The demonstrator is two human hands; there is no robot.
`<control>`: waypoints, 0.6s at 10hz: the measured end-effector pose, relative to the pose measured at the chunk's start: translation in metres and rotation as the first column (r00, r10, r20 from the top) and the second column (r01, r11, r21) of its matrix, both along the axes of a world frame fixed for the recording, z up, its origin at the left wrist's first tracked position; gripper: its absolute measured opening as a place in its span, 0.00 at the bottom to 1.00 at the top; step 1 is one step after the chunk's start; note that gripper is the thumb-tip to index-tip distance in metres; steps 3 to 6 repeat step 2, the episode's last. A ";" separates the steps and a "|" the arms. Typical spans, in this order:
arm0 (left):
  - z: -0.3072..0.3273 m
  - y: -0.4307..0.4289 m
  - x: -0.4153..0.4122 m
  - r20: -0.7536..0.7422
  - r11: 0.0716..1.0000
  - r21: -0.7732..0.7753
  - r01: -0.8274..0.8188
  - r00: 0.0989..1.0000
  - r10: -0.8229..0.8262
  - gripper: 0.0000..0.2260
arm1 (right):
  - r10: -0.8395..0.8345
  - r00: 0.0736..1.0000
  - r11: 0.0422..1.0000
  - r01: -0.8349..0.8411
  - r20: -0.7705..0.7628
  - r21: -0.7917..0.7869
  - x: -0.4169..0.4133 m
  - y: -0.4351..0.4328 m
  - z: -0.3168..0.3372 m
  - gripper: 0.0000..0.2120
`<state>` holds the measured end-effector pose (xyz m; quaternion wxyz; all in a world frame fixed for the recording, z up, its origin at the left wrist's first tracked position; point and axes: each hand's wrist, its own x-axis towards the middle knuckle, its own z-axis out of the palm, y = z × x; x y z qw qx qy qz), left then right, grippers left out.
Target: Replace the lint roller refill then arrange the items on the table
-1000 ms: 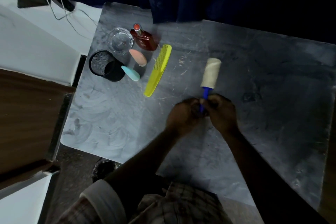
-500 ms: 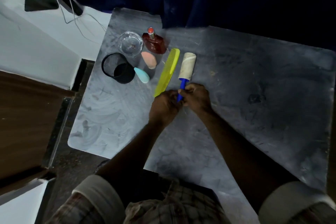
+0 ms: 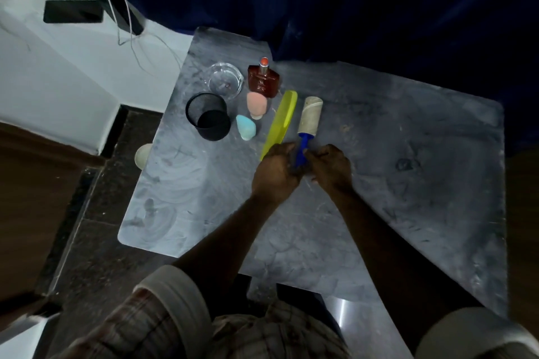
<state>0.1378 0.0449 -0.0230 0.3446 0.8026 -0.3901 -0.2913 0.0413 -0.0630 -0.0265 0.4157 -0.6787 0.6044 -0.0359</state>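
Note:
The lint roller (image 3: 309, 119) lies on the grey table (image 3: 408, 183) with its pale roll pointing away from me and its blue handle toward me. My left hand (image 3: 275, 173) and my right hand (image 3: 331, 167) both close around the blue handle from either side. A yellow comb (image 3: 280, 122) lies just left of the roller, nearly parallel to it, its near end under my left hand.
Left of the comb sit a pink sponge (image 3: 256, 103), a light blue sponge (image 3: 246, 127), a black mesh cup (image 3: 208, 116), a clear glass dish (image 3: 226, 80) and a dark red perfume bottle (image 3: 263, 81). A pale round object (image 3: 143, 155) shows past the table's left edge.
Both hands have carried the lint roller leftward across the table until it rests beside the yellow comb. They keep hold of the handle.

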 end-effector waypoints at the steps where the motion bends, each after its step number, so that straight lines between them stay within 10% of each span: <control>1: 0.009 0.009 0.001 -0.024 0.998 -0.048 0.042 0.999 -0.043 0.25 | -0.011 1.000 1.000 0.011 -0.007 -0.015 -0.007 0.010 0.017 0.17; 6: 0.007 0.021 -0.004 -0.026 0.992 -0.095 0.082 0.996 -0.085 0.27 | 0.064 0.995 0.989 -0.074 -0.080 -0.128 -0.017 0.026 0.027 0.16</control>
